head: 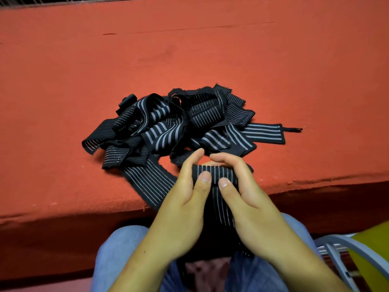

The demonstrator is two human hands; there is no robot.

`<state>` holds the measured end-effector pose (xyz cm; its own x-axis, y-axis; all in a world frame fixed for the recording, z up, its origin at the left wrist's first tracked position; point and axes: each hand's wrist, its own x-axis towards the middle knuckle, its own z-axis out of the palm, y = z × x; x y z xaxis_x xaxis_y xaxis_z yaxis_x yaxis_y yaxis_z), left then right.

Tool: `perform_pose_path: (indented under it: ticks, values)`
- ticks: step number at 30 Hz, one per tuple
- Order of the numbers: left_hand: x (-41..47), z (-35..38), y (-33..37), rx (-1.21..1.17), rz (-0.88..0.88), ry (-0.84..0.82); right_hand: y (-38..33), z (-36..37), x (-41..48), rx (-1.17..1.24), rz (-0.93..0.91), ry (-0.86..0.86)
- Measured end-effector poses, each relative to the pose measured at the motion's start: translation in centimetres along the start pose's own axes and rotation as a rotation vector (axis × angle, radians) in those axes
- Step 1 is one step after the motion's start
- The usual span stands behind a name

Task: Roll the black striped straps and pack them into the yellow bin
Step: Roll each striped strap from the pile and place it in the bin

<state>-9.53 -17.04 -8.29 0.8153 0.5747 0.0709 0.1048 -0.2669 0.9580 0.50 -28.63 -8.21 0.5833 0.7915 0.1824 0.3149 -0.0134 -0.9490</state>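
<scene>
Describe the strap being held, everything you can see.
The held strap is black, woven-looking, with thin pale stripes running lengthwise. Its top end is turned over into a beginning roll, pinched by the left hand and right hand, thumbs on the front. The rest hangs between the wrists toward the lap, at the near edge of the red table.

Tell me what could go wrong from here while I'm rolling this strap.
1. The left hand and right hand only pinch the roll with thumbs and fingers. Its loose tail hangs toward the lap and might tug the roll slack or crooked.
2. The tangled pile lies just behind the hands, near the table edge. A strap could snag on the roll and slide off.
</scene>
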Motion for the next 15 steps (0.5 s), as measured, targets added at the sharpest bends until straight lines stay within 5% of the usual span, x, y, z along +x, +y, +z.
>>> perform_pose_path:
  ticks: [15]
  values:
    - [0.4,-1.7,0.1,0.109,0.131,-0.013,1.5,-1.0,-0.2,0.230,0.180,0.018]
